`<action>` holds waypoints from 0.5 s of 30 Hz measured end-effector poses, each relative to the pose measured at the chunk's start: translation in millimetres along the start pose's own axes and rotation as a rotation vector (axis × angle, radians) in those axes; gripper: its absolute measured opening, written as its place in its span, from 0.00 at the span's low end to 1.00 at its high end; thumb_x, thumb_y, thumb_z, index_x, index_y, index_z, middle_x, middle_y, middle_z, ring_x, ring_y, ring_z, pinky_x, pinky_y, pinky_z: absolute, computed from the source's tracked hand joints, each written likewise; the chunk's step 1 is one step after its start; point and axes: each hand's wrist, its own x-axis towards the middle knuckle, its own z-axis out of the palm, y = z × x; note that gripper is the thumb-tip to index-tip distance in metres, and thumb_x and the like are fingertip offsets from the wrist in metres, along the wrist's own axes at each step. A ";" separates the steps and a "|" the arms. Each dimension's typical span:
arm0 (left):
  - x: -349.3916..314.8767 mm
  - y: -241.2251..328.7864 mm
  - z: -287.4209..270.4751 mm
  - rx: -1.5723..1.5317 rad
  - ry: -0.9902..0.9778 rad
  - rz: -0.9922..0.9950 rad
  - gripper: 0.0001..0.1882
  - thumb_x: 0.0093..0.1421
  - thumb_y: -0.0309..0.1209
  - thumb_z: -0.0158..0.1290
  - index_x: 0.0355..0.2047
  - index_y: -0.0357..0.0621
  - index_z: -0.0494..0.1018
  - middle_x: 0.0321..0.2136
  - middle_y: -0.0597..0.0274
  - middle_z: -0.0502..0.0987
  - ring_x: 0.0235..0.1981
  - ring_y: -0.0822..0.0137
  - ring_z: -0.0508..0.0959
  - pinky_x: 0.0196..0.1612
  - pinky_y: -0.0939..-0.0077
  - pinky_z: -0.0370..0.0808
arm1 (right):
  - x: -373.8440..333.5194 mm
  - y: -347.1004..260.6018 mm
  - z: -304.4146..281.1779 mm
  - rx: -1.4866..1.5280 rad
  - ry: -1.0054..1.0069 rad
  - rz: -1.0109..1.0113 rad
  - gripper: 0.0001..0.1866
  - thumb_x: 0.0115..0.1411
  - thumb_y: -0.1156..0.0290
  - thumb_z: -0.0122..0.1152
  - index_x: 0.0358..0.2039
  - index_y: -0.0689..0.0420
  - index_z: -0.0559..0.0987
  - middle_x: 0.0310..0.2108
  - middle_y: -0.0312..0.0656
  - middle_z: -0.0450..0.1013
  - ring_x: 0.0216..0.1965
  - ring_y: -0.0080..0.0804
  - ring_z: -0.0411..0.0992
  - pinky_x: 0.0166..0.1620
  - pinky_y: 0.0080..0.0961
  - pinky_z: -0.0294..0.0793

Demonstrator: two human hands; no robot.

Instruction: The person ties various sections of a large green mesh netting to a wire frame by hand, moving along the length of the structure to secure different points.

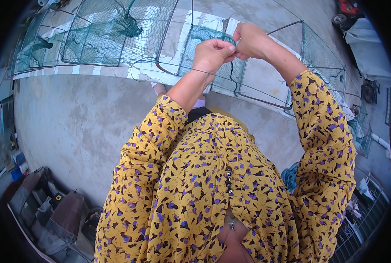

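A long net trap of green mesh (103, 35), stretched over dark wire frames, lies across in front of me. My left hand (210, 55) is closed in a pinch above its middle section. My right hand (252, 41), bent at the wrist, meets it there with its fingers also pinched together. The fingertips of both hands touch or nearly touch; whatever they hold is too small to make out. Just under them hangs a dark green cord (232, 72) against the mesh. Gathered netting (132, 28) forms a funnel inside the left section.
White strips (88, 70) lie beneath the trap on the grey concrete floor (72, 114). A cart with dark seats (68, 212) stands at the lower left. Coiled blue-green rope (289, 175) is beside my right arm. A covered vehicle (366, 48) and a metal rack (368, 219) stand at the right.
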 end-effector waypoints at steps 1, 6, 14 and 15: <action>-0.8 1.2 1.0 0.140 -0.019 0.047 0.06 0.55 0.22 0.53 0.32 0.31 0.70 0.29 0.55 0.75 0.29 0.67 0.78 0.35 0.79 0.77 | -1.2 -0.5 -0.6 0.000 -0.001 -0.002 0.12 0.48 0.81 0.57 0.34 0.64 0.70 0.25 0.45 0.74 0.24 0.28 0.76 0.27 0.22 0.76; -0.2 9.0 -0.3 0.651 -0.073 0.262 0.05 0.53 0.23 0.54 0.30 0.32 0.73 0.24 0.59 0.77 0.26 0.73 0.77 0.31 0.83 0.75 | -1.9 0.1 -1.5 -0.093 0.028 -0.009 0.15 0.47 0.81 0.58 0.37 0.62 0.69 0.25 0.44 0.74 0.26 0.28 0.76 0.29 0.22 0.74; 3.3 28.6 -5.0 0.551 -0.139 0.343 0.09 0.51 0.26 0.58 0.31 0.33 0.76 0.25 0.59 0.78 0.25 0.74 0.78 0.30 0.84 0.74 | -15.1 -2.9 -12.7 -0.185 0.207 -0.153 0.10 0.48 0.74 0.60 0.31 0.62 0.73 0.24 0.46 0.75 0.27 0.35 0.76 0.31 0.30 0.74; 2.4 30.4 -5.4 0.489 -0.152 0.292 0.09 0.51 0.28 0.59 0.31 0.35 0.76 0.26 0.60 0.78 0.25 0.74 0.77 0.30 0.84 0.74 | -14.8 -0.7 -11.2 -0.183 0.202 -0.146 0.10 0.48 0.74 0.60 0.31 0.62 0.73 0.24 0.46 0.75 0.27 0.35 0.76 0.31 0.30 0.74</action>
